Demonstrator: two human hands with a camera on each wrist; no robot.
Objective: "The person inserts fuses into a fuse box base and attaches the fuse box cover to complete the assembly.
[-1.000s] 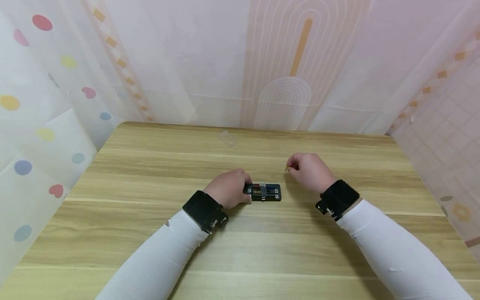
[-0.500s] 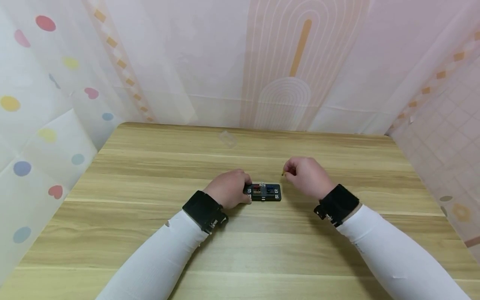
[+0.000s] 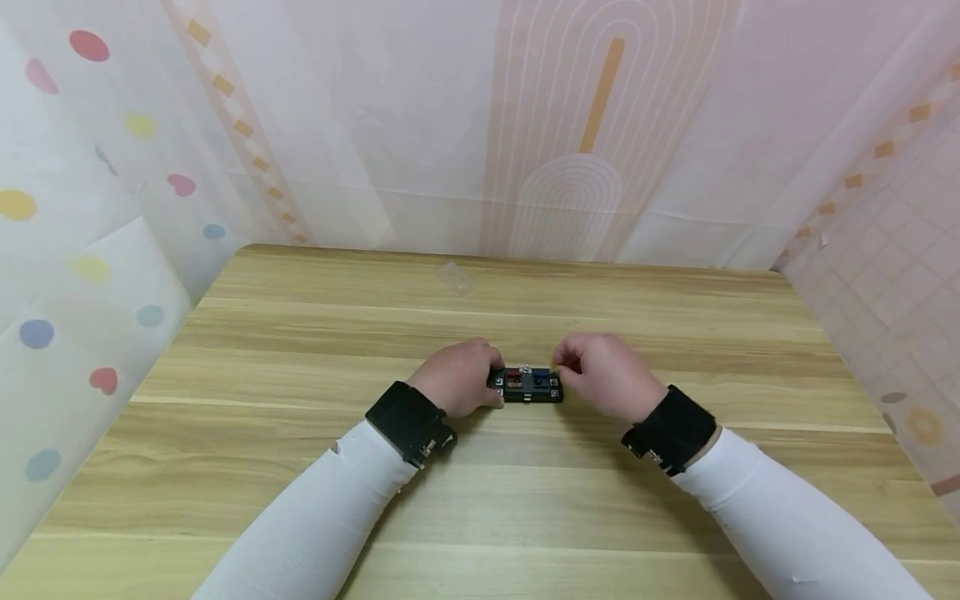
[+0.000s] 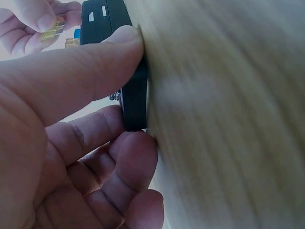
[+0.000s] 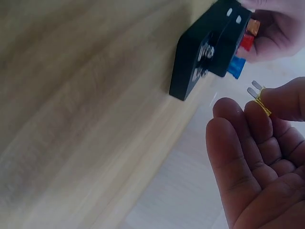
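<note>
- A small black rectangular plastic fuse block [image 3: 526, 385] lies flat on the light wooden table [image 3: 480, 500], near its middle, between the two hands.
- The left end of the block is gripped by the left hand [image 3: 457, 377]; in the left wrist view the thumb [image 4: 90, 62] is pressed along one long edge and the curled fingers [image 4: 128, 162] are set against the opposite edge.
- Coloured blade fuses are seated in the block: an orange one [image 5: 253, 26], a red one [image 5: 246, 42] and a blue one [image 5: 235, 67] are seen in the right wrist view.
- A small yellow blade fuse with two metal prongs [image 5: 259, 96] is pinched between thumb and forefinger of the right hand [image 3: 604, 377], the other fingers being loosely curled.
- The yellow fuse is held just beside the right end of the block, prongs turned towards it, not touching it.
- White sleeves [image 3: 322, 521] and black wrist straps [image 3: 408, 421] are worn on both arms.
- The table is enclosed by pale patterned curtains [image 3: 570, 125].
</note>
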